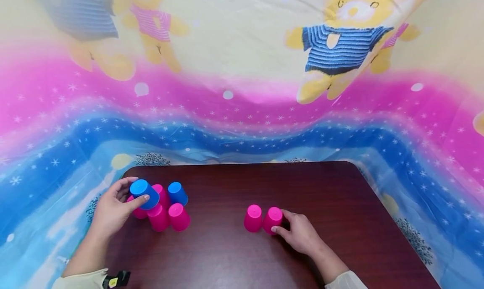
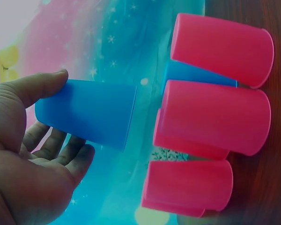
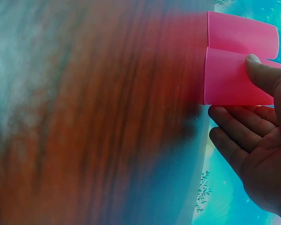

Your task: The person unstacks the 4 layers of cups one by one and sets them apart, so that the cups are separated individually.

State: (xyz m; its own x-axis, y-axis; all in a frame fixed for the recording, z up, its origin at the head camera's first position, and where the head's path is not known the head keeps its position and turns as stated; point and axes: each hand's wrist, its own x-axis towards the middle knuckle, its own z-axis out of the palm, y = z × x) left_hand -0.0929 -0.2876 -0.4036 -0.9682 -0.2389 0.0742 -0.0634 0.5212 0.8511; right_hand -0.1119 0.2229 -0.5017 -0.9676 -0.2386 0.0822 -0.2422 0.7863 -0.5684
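My left hand (image 1: pixel 111 207) holds a blue cup (image 1: pixel 145 194), upside down, between thumb and fingers. In the left wrist view that blue cup (image 2: pixel 91 112) hangs apart from the pink cups. Below and around it in the head view stand several upturned pink cups, including a front one (image 1: pixel 158 218) and one on the right (image 1: pixel 179 217). A second blue cup (image 1: pixel 177 193) stands behind them. On the right, my right hand (image 1: pixel 300 232) grips an upturned pink cup (image 1: pixel 272 220) with the thumb in front. Another pink cup (image 1: pixel 253 218) stands close on its left.
The dark brown table (image 1: pixel 227 255) has rounded far corners. A patterned cloth (image 1: pixel 234 112) with printed bears and snowflakes hangs behind and at both sides. A black strap with a yellow mark (image 1: pixel 113 282) sits at my left sleeve.
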